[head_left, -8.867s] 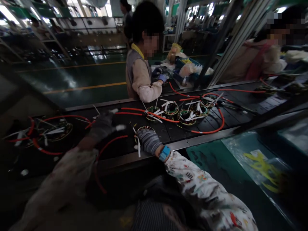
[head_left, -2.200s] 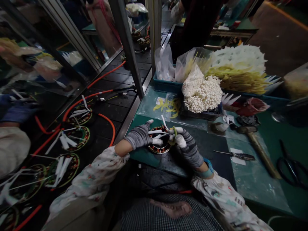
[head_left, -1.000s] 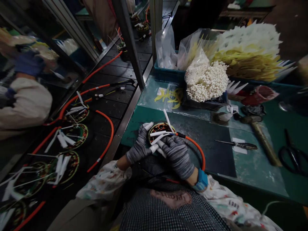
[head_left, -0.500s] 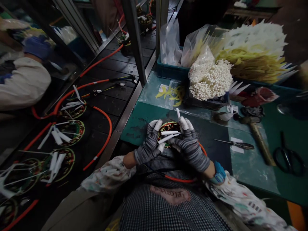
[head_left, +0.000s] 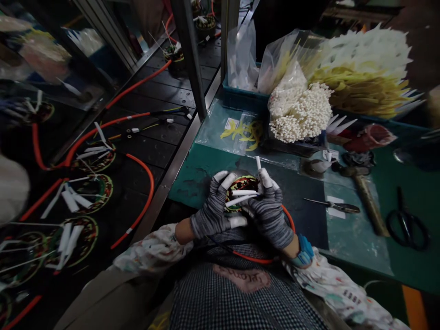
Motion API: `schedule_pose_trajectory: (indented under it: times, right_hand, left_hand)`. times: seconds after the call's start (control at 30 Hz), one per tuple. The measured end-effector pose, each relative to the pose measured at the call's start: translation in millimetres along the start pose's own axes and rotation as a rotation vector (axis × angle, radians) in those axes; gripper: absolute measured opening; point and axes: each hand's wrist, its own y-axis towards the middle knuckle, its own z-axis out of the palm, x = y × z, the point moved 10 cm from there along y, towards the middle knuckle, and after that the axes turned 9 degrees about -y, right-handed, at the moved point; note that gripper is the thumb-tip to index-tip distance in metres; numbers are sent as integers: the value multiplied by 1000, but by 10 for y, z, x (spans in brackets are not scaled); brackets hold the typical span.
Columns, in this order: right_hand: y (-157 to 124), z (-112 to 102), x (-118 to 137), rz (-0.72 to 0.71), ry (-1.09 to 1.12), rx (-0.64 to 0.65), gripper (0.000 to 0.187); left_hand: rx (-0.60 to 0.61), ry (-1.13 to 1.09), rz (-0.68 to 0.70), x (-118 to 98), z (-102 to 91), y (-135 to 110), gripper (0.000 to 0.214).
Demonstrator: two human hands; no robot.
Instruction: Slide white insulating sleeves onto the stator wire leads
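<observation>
Both gloved hands hold a round wire coil (head_left: 240,188) on the green counter (head_left: 199,172), just in front of the white stick bundle (head_left: 299,112). The left hand (head_left: 215,208) curls closed on its side; the right hand (head_left: 270,211) pinches its white tubes (head_left: 244,196).

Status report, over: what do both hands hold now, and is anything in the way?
Left hand and right hand both grip the round wound coil with white sleeves at the bench edge. Orange cable loops under the right wrist. Screwdriver lies apart, right.

One hammer (head_left: 364,195), one scissors (head_left: 407,224), one screwdriver (head_left: 332,206).
</observation>
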Motion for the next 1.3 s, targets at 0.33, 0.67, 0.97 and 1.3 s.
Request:
schedule_pose_trajectory:
  times: [0.33,0.67,0.97,1.3]
  right_hand:
    - [-70,33,-522,276,504,-4,71]
    - [96,-12,-499,140,548,22,50]
    - [20,199,-585,490,873,30,93]
    - [583,188,-417,-26,701,295,40]
  left_hand:
    - [-12,23,-154,-37,116,214,105]
    - [55,51,-194,-105,217,311,101]
    - [31,79,-211,-119,236,300,102]
    - [46,-62,-187,396,42,493,101]
